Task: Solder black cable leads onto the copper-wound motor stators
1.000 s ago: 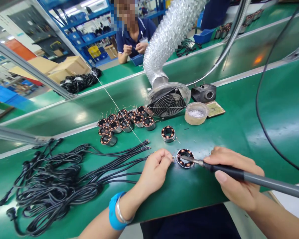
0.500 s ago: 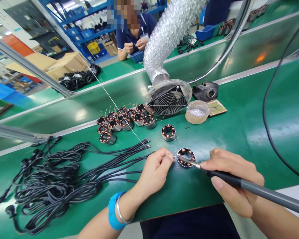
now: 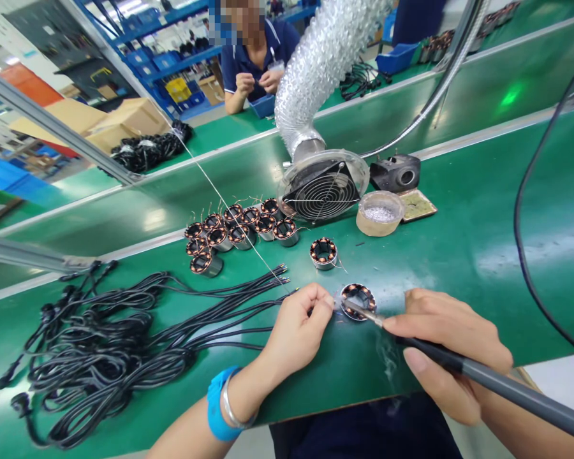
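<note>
My right hand (image 3: 452, 347) is wrapped around the dark handle of a soldering iron (image 3: 502, 382). The iron's metal tip lies over the near-left rim of a motor stator (image 3: 358, 312), a ring with copper windings. To the left of that ring, my left hand (image 3: 299, 325) is closed in a pinch. A thin solder wire (image 3: 220, 197) slants down from the upper left to this hand; its end between the fingertips is too small to make out. Black power cables (image 3: 229, 290) run up to and behind the left hand. Faint smoke (image 3: 387, 357) drifts below the iron.
Another stator (image 3: 323, 254) stands just beyond, with several more (image 3: 239, 236) grouped at the back left. A fume extractor fan (image 3: 323, 194) on a foil duct stands behind, beside a round tub (image 3: 380, 217) and an iron holder (image 3: 396, 173). A co-worker (image 3: 261, 64) sits opposite.
Smoke now shows below the iron. My right hand and the iron have shifted very slightly; my left hand stays in place. The light reflected on the metal panel turned from orange to green.
</note>
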A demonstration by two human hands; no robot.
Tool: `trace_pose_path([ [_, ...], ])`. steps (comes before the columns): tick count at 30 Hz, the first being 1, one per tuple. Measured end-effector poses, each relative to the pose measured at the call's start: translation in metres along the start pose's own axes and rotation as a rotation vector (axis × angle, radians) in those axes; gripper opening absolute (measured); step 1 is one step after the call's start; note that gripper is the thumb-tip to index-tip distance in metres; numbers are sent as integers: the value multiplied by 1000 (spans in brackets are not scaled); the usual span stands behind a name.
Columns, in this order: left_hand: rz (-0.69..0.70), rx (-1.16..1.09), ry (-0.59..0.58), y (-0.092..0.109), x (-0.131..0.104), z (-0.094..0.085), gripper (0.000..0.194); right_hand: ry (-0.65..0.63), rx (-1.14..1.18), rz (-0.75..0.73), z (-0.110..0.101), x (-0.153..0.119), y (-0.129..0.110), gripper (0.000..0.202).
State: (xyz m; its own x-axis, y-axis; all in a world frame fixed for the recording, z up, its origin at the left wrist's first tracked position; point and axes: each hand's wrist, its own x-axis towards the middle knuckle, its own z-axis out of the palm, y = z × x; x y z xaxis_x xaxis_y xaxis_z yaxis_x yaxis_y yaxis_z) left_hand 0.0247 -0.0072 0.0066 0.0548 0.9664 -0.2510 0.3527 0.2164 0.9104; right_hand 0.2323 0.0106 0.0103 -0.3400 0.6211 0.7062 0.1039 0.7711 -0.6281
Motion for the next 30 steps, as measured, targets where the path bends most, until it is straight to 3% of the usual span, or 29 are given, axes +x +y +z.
trace_pose_path([
  [13, 13, -4, -2, 0, 0, -1, 24, 102, 69, -2, 2, -2, 4, 37],
  [23, 22, 37, 14, 3, -1, -1, 25, 69, 68, 22, 0, 0, 1, 34],
  [30, 23, 62, 14, 2, 1, -1, 27, 137, 67, -45, 2, -4, 8, 37],
])
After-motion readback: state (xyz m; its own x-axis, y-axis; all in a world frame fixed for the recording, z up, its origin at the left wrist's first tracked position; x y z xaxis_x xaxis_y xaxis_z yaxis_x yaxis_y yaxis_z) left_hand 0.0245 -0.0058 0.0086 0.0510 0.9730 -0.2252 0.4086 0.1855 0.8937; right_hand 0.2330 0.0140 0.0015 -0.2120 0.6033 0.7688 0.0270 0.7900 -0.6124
